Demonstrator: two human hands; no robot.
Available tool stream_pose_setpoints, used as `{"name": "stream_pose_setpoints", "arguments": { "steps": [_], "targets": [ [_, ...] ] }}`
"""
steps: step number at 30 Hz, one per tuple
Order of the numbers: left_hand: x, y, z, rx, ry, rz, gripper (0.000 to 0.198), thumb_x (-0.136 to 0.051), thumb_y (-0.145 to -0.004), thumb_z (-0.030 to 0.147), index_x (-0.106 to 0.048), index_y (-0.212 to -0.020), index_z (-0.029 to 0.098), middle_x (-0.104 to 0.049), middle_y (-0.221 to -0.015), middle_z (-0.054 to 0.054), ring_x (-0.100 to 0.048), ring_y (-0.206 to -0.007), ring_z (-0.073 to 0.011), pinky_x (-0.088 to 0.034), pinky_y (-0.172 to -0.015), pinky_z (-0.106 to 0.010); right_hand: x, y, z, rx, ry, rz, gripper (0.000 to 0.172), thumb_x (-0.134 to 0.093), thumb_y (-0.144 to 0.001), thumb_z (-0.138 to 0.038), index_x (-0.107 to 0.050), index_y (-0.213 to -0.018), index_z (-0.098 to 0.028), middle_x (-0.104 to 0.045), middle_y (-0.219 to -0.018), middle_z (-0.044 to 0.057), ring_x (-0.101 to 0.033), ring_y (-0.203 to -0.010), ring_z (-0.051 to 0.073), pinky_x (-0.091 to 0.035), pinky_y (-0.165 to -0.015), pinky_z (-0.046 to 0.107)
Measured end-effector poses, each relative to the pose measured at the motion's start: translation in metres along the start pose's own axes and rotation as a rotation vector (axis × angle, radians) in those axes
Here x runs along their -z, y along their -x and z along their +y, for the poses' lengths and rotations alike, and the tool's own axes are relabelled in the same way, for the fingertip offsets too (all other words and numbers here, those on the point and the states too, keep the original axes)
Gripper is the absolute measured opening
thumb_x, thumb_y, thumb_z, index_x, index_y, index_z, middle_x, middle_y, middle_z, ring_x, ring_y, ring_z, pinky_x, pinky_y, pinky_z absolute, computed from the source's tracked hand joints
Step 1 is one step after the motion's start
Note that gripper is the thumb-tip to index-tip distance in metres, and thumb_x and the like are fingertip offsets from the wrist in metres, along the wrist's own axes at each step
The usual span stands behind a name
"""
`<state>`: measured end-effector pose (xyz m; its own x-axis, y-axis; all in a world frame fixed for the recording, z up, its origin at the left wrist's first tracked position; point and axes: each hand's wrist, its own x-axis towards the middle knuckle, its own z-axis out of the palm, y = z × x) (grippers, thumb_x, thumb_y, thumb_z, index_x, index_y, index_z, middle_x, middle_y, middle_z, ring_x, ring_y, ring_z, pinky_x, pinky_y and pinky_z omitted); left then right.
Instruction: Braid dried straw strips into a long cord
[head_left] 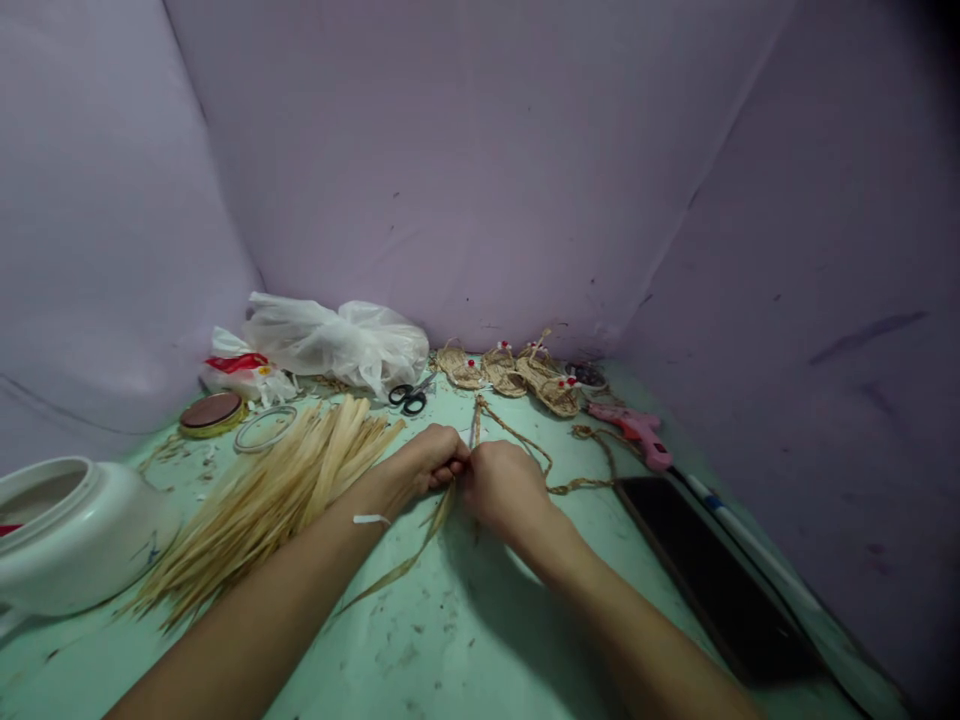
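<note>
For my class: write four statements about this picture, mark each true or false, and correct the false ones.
1. A loose strip trails from between the left hand and right hand. True.
2. The left hand is wide open. False: its fingers are curled.
3. The scissors lie right of the glue gun. False: the scissors lie left of the glue gun.
4. A bundle of pale strips lies beside the white pot. True.

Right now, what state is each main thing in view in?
Left hand: curled, closed on fibre strip
Right hand: curled, fingertips hidden
Braided cord: slack, loosely looped
Fibre bundle: spread out
Scissors: lying down, blade gap unclear
Plastic bag: crumpled
White pot: uncovered
Glue gun: lying on its side
Phone-like slab: dark, lying flat
</note>
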<state>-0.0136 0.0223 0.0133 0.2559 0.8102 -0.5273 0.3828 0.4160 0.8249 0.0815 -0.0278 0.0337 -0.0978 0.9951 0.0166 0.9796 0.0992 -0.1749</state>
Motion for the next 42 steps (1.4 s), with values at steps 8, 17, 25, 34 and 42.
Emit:
{"name": "stream_pose_setpoints", "arguments": {
  "steps": [8, 17, 25, 34, 42],
  "targets": [
    [0.01, 0.001, 0.001, -0.035, -0.017, -0.098, 0.016, -0.048, -0.051, 0.014, -0.033, -0.045, 0.017, -0.026, -0.033, 0.008, -0.016, -0.029, -0.0016, -0.005, -0.034, -0.02, 0.014, -0.011, 0.021, 0.022, -0.347, -0.075, 0.015, -0.06, -0.062, -0.03, -0.062, -0.055, -0.017, -0.058, -0.053, 0.006, -0.05, -0.053, 0.014, -0.029, -0.048, 0.023],
    [0.022, -0.009, -0.007, -0.1, -0.001, -0.225, 0.014, -0.052, -0.05, 0.024, -0.04, -0.051, 0.016, -0.026, -0.038, 0.009, -0.017, -0.03, -0.0017, -0.005, -0.035, -0.019, -0.007, -0.029, 0.038, -0.3, -1.422, -0.563, 0.013, -0.043, -0.072, -0.008, -0.054, -0.064, -0.011, -0.057, -0.057, 0.005, -0.053, -0.051, 0.011, -0.046, -0.057, 0.026],
    [0.019, -0.009, -0.008, -0.146, -0.137, -0.164, 0.008, -0.049, -0.052, 0.022, -0.047, -0.053, 0.015, -0.031, -0.037, 0.007, -0.021, -0.03, -0.0033, -0.011, -0.033, -0.02, -0.011, -0.028, 0.037, -0.239, -1.48, -0.649, 0.011, -0.046, -0.065, -0.002, -0.052, -0.062, -0.011, -0.051, -0.055, 0.0, -0.04, -0.042, 0.005, -0.038, -0.045, 0.017],
    [0.014, -0.007, -0.005, -0.202, -0.171, -0.147, 0.003, -0.046, -0.05, 0.017, -0.047, -0.05, 0.015, -0.028, -0.036, 0.007, -0.019, -0.03, -0.0036, -0.01, -0.034, -0.02, -0.016, -0.029, 0.039, -0.149, -0.98, -0.402, 0.013, -0.047, -0.06, -0.01, -0.05, -0.048, -0.014, -0.034, -0.036, -0.006, -0.024, -0.033, 0.004, -0.013, -0.036, 0.021],
    [0.022, -0.006, -0.005, -0.266, -0.428, -0.097, 0.007, -0.047, -0.05, 0.016, -0.053, -0.05, 0.012, -0.033, -0.036, 0.005, -0.026, -0.034, -0.005, -0.018, -0.037, -0.02, -0.026, -0.033, 0.041, -0.214, -1.027, -0.312, 0.011, -0.051, -0.058, -0.016, -0.051, -0.047, -0.014, -0.038, -0.036, -0.005, -0.025, -0.033, 0.004, -0.014, -0.036, 0.021]
  ]
}}
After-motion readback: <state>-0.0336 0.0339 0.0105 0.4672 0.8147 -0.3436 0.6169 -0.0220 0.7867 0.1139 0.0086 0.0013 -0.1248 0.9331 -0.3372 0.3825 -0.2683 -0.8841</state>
